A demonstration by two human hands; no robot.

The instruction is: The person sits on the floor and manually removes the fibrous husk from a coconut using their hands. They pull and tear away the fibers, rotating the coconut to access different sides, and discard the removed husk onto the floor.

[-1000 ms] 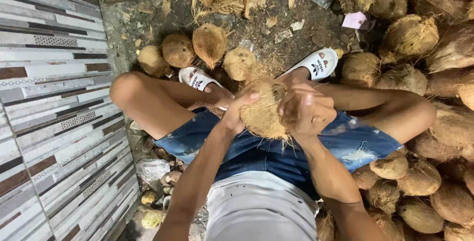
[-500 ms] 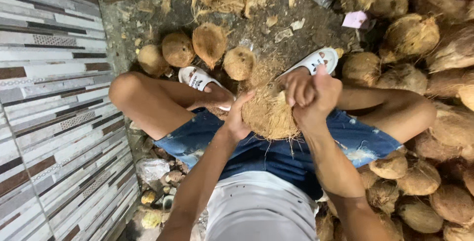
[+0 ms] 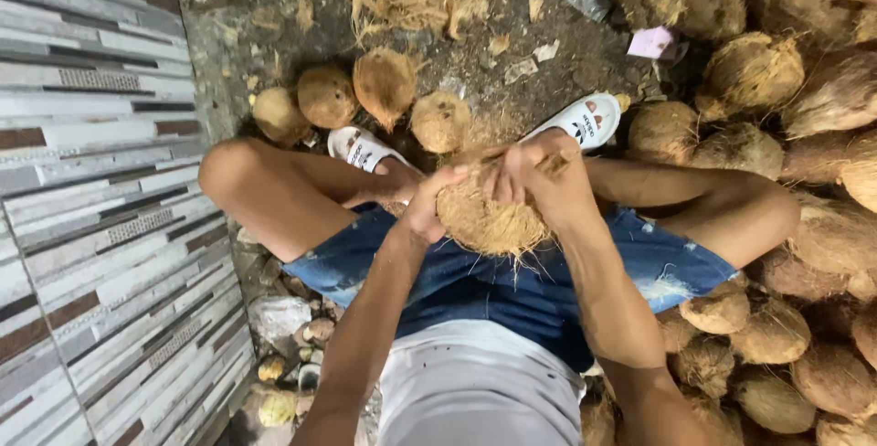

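Your left hand (image 3: 429, 204) now cups the near-left side of the fibrous coconut (image 3: 484, 217) over your lap, while your right hand (image 3: 539, 176) has dropped back onto its far top, fingers clamped on a husk strip, peeling onward.

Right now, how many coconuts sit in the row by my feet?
4: three husked coconuts and one pointed husk piece between them. The right-hand pile is separate; some may be hidden.

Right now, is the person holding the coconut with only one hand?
No, both the left hand and the right hand grip the fibrous coconut above the lap.
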